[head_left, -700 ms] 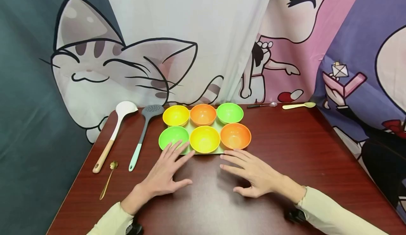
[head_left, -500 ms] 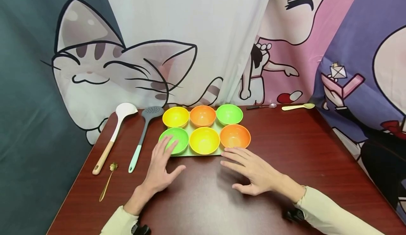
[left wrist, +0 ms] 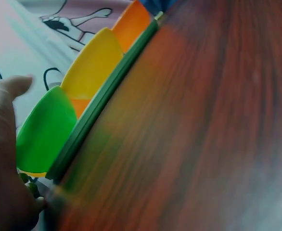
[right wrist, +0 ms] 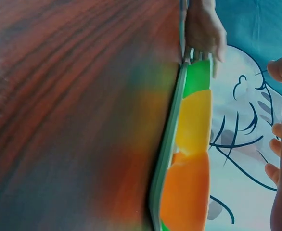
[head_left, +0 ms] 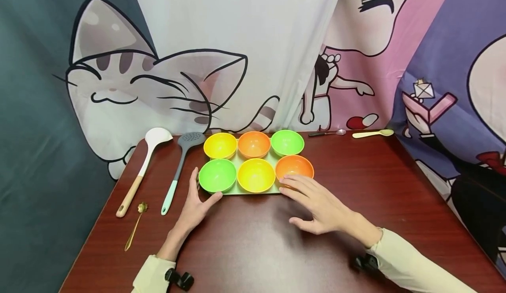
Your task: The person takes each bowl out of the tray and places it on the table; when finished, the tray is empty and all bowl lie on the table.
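Several small bowls stand in two rows on a pale green tray (head_left: 233, 191). In the front row are a green bowl (head_left: 217, 175), a yellow bowl (head_left: 256, 175) and an orange bowl (head_left: 294, 166). My left hand (head_left: 196, 205) is spread at the green bowl's left and near side, thumb apart from the fingers; some fingertips are hidden behind the rim. In the left wrist view the thumb (left wrist: 18, 86) is raised beside that bowl. My right hand (head_left: 316, 203) hovers by the front orange bowl with relaxed fingers overlapping its near rim, holding nothing.
The back row has a yellow bowl (head_left: 220, 145), an orange bowl (head_left: 254, 144) and a green bowl (head_left: 287, 142). Left lie a white ladle (head_left: 147, 163), a grey slotted turner (head_left: 179, 170) and a gold spoon (head_left: 134, 231). Back right are a dark-handled spoon (head_left: 326, 133) and a yellow spoon (head_left: 371, 133).
My left hand has moved left from over the front green bowl to its left side. My right hand has shifted slightly up toward the orange bowl. The bowls stay put.
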Demonstrator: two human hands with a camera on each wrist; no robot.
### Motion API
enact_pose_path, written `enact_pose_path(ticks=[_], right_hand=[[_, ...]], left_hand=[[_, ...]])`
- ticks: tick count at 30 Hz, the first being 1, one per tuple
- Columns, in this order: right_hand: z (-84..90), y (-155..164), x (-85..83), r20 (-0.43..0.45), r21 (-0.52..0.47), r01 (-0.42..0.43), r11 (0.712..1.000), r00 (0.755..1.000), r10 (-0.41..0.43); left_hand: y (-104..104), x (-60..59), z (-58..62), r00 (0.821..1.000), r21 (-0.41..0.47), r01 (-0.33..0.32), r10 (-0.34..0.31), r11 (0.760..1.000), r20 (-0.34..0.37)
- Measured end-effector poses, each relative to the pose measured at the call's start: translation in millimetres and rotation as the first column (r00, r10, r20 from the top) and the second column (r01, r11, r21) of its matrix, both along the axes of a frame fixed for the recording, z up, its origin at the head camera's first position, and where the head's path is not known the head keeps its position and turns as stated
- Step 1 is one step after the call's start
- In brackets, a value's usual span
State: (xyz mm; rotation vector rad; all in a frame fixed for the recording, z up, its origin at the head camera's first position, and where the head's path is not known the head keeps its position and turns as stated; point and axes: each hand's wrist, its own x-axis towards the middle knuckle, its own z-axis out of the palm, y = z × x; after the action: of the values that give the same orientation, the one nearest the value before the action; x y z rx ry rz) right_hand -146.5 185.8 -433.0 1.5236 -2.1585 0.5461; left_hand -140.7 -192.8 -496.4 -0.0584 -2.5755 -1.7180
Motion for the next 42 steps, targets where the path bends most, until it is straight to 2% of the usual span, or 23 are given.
enact_pose_path(ticks=[5,11,13,16,20,24,27,33,38,42], right_hand=[[3.8,1,-5.3,0.014,-0.034,0.034,0.999,0.999,-0.034],[6.8,6,-10.9,0.089,-0.103,0.101,0.990,0.992,-0.092],[7.8,8,-14.2,0.128,-0.117,0.120,0.986,0.986,-0.105],[9.5,10,-19.3,0.196,-0.128,0.158,0.979,0.972,-0.132],[9.2,17,-26.5,0.328,-0.182,0.230,0.956,0.931,-0.162],[7.5,28,-37.5,0.468,-0.285,0.308,0.908,0.871,-0.149],[7.2,32,-48.7,0.562,-0.349,0.373,0.859,0.817,-0.127],[10.8,32,-71.4,0.728,-0.466,0.509,0.723,0.685,-0.013],[9.8,33,-97.7,0.808,-0.461,0.621,0.634,0.588,0.012],[3.5,35,-121.3,0.879,-0.371,0.715,0.592,0.476,-0.024]], left_hand=[[-2,0.5,-3.0,0.999,-0.073,-0.018,0.021,0.997,0.044],[-11,-7.8,-4.7,0.997,-0.142,0.043,-0.033,0.989,0.068],[-14,-11.1,-5.7,0.998,-0.189,0.048,-0.038,0.981,0.054],[-17,-17.0,-7.4,0.999,-0.253,0.039,-0.035,0.967,0.020],[-21,-26.8,-9.6,0.997,-0.290,0.067,-0.076,0.955,-0.019],[-27,-33.8,-10.3,0.989,-0.309,0.126,-0.145,0.943,-0.041],[-33,-35.1,-10.6,0.984,-0.325,0.143,-0.169,0.935,-0.054],[-41,-35.9,-11.9,0.980,-0.358,0.146,-0.184,0.922,-0.073],[-42,-37.7,-12.9,0.979,-0.360,0.128,-0.175,0.924,-0.101],[-40,-36.9,-15.8,0.976,-0.362,0.124,-0.180,0.924,-0.125]])
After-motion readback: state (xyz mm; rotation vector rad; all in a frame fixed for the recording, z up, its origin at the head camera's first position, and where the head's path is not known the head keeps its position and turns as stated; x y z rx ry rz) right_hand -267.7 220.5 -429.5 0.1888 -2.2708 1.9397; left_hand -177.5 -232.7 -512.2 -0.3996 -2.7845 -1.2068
